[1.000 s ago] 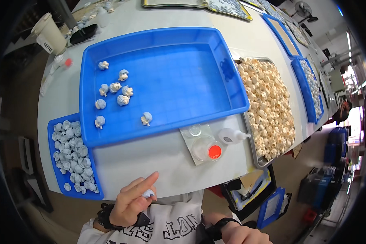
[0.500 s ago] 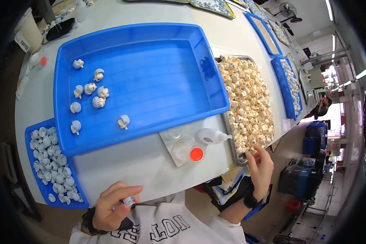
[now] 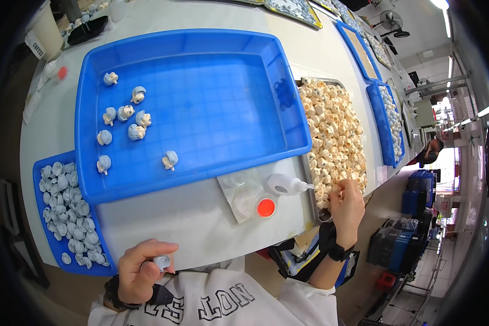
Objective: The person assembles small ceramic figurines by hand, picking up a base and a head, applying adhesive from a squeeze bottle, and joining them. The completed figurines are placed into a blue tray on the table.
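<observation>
My left hand [image 3: 141, 271] is by the table's front edge, fingers curled round a pale blue hair piece [image 3: 161, 263]. My right hand [image 3: 349, 209] is at the near end of a metal tray [image 3: 311, 185] heaped with small cream doll heads [image 3: 334, 136]. Its thumb and forefinger are pinched together on one cream head [image 3: 337, 190], partly hidden by the fingers. Far to the left, a small blue tray [image 3: 112, 269] holds many pale blue hair pieces [image 3: 70, 198]. In the large blue bin [image 3: 201, 182] lie several doll heads with blue hair [image 3: 136, 131] fitted.
Between the bin and the table's front edge stand a white squeeze bottle [image 3: 286, 185] and a clear jar with a red-orange top [image 3: 265, 207]. More blue trays [image 3: 382, 125] line the right side. A pale container [image 3: 44, 32] stands far left. Another person [image 3: 430, 153] is in the background.
My right hand has moved slightly farther into the heap of doll heads and its fingers have closed together. My left hand has shifted a little left, still holding the hair piece.
</observation>
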`<action>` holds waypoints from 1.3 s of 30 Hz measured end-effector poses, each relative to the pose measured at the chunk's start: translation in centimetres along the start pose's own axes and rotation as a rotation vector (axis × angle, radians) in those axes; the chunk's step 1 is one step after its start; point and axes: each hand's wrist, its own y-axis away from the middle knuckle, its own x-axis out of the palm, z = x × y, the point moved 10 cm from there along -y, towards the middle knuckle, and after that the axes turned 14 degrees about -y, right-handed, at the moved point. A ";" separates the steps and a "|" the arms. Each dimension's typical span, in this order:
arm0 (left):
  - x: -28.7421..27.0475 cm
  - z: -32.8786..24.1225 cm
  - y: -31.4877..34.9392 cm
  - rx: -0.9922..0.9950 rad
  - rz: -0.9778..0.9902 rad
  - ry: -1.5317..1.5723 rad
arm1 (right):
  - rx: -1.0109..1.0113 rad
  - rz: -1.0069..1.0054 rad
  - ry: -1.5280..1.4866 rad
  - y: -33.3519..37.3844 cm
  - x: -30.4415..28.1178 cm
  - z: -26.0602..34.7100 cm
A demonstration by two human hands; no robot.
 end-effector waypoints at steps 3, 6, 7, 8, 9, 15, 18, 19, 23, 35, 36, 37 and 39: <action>0.5 -0.4 -0.2 0.048 0.037 0.010 | 0.005 0.004 -0.026 -0.2 0.1 0.0; 0.8 -0.4 -0.2 0.046 0.066 0.022 | -0.034 -0.077 -0.087 -0.1 -0.9 -0.1; 0.8 -0.4 -0.3 0.038 0.071 0.028 | -0.033 -0.126 -0.127 0.0 -1.6 -0.4; 0.9 -0.2 -0.2 0.017 0.083 0.031 | -0.027 -0.173 -0.166 0.2 -2.2 -0.6; 1.0 0.0 -0.2 -0.004 0.096 0.034 | -0.027 -0.231 -0.218 0.4 -3.0 -0.2; 2.7 0.1 -0.5 -0.049 0.262 0.033 | -0.009 -0.083 -0.967 5.5 -5.1 4.0; 3.6 0.5 -0.4 -0.054 0.323 -0.008 | -0.415 0.434 -0.933 7.6 -2.4 13.3; 3.9 0.6 -0.5 -0.046 0.347 -0.021 | -0.321 0.448 -0.971 7.8 -1.1 13.6; 4.1 0.6 -0.3 -0.036 0.351 -0.071 | -0.191 0.446 -1.010 8.0 1.2 13.9; 3.8 1.3 -0.4 -0.084 0.313 -0.064 | -0.177 0.371 -0.936 7.3 1.9 13.9; 3.8 1.2 -0.5 -0.084 0.310 -0.064 | -0.166 0.371 -0.935 7.2 1.9 13.9; 3.8 1.1 -0.5 -0.083 0.308 -0.063 | -0.164 0.373 -0.937 7.2 1.9 13.9; 3.8 1.0 -0.8 -0.073 0.299 -0.094 | -0.159 0.374 -0.943 7.1 2.0 13.9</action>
